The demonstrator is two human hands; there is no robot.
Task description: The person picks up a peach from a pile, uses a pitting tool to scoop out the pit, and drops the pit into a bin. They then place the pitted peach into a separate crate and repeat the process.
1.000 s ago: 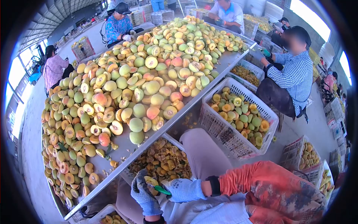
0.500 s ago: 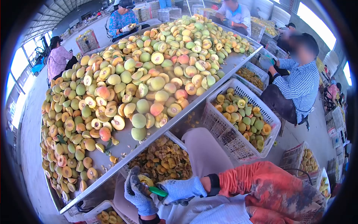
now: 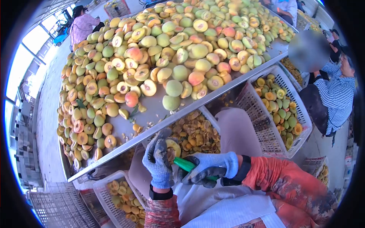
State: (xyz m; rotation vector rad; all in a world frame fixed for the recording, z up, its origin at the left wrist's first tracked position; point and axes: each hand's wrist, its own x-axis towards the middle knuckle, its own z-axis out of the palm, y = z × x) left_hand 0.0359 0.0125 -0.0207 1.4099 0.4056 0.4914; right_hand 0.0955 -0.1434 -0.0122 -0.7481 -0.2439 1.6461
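Note:
My left hand (image 3: 159,157), in a blue and grey glove, grips a halved fruit (image 3: 173,149) with its cut face showing. My right hand (image 3: 208,167), gloved alike, is closed round a green-handled tool (image 3: 184,164), whose front end meets the fruit; the tip cannot be made out. Both hands are above my lap, beside a crate of fruit scraps (image 3: 194,133) under the table edge. Beyond them the metal table (image 3: 152,102) bears a large heap of whole and halved yellow-green fruit (image 3: 144,64).
A white crate of halved fruit (image 3: 304,125) stands to the right, another (image 3: 99,186) at the lower left. The table's raised metal edge (image 3: 182,110) runs diagonally ahead. People sit at the right (image 3: 329,95), the upper left (image 3: 81,28) and the top right (image 3: 285,9).
The view has shifted, so table and crates appear lower or further right. Both hands appear higher and further right, the fruit still in my left hand and the green tool still in my right.

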